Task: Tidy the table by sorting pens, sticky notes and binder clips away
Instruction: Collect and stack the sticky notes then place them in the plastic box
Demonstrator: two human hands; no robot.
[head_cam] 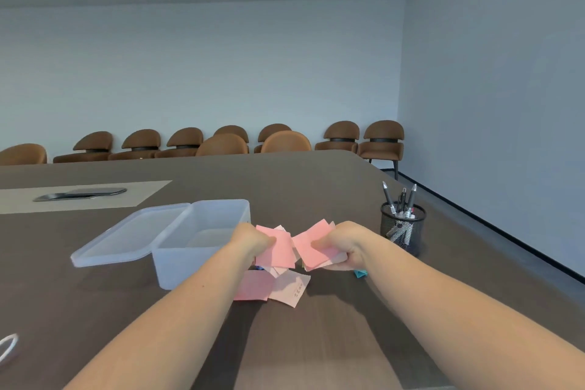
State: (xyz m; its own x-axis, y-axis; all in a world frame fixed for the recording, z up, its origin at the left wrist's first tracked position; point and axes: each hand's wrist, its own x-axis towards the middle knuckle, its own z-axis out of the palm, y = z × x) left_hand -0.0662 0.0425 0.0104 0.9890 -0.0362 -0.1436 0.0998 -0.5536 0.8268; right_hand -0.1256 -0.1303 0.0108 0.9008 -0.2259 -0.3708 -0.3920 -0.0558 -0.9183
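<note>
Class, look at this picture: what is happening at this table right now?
A person is tidying a table. The left hand and the right hand each hold a bunch of pink sticky notes in a closed grip, just above the table. More notes lie loose beneath the hands. A clear box stands open on the left, its lid beside it. The pens already stand in a mesh cup on the right.

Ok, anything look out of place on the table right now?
Mostly tidy. A few pink sticky notes lie loose and overlapping on the table below the hands, and a small teal item sits under the right hand.
</note>
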